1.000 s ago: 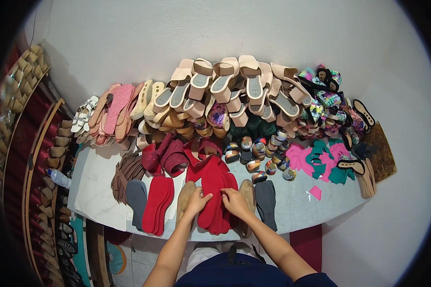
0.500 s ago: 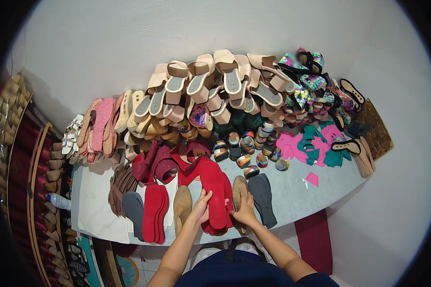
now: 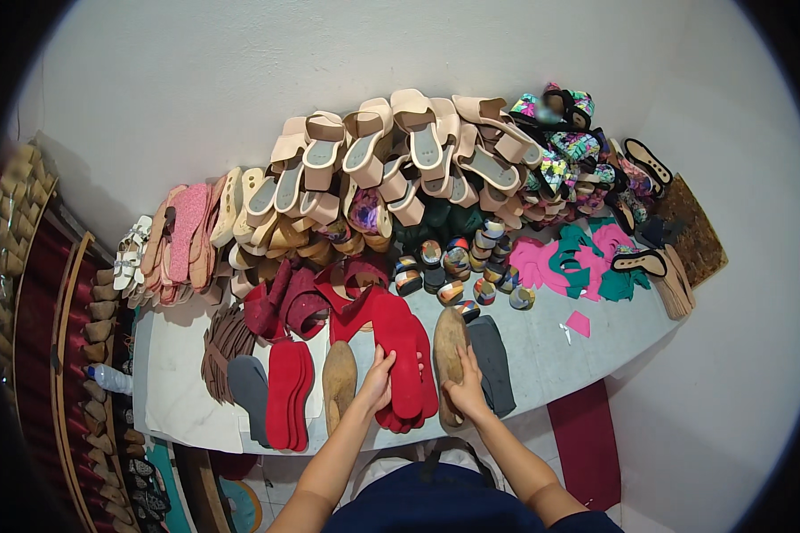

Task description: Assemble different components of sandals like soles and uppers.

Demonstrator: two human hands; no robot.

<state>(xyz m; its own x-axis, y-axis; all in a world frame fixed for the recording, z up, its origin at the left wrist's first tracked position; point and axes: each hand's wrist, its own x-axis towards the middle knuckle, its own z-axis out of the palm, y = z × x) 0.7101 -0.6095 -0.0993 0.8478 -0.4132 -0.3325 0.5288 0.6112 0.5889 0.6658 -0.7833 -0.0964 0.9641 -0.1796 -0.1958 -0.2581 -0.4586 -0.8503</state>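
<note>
My left hand (image 3: 380,380) is closed round a stack of red sole-shaped pieces (image 3: 404,355), its fingertips showing on the far side of the top one. My right hand (image 3: 468,384) grips a worn brown shoe last (image 3: 448,351), thumb on top and fingers along its right side. A second shoe last (image 3: 338,382) lies left of my left hand. Further left are another stack of red soles (image 3: 288,391) and grey soles (image 3: 251,400). Close to my right hand lies a stack of dark grey soles (image 3: 492,364).
Beige heeled sandals (image 3: 364,147) are piled along the wall, with patterned sandals (image 3: 569,151) to their right. Dark red straps (image 3: 302,302) and small multicoloured heels (image 3: 458,259) lie in front. Pink and green scraps (image 3: 587,258) spread on the right of the table (image 3: 587,355).
My right hand and the shoe last in it have shifted slightly away from me, apart from the red stack. The red soles in my left hand sit more evenly together.
</note>
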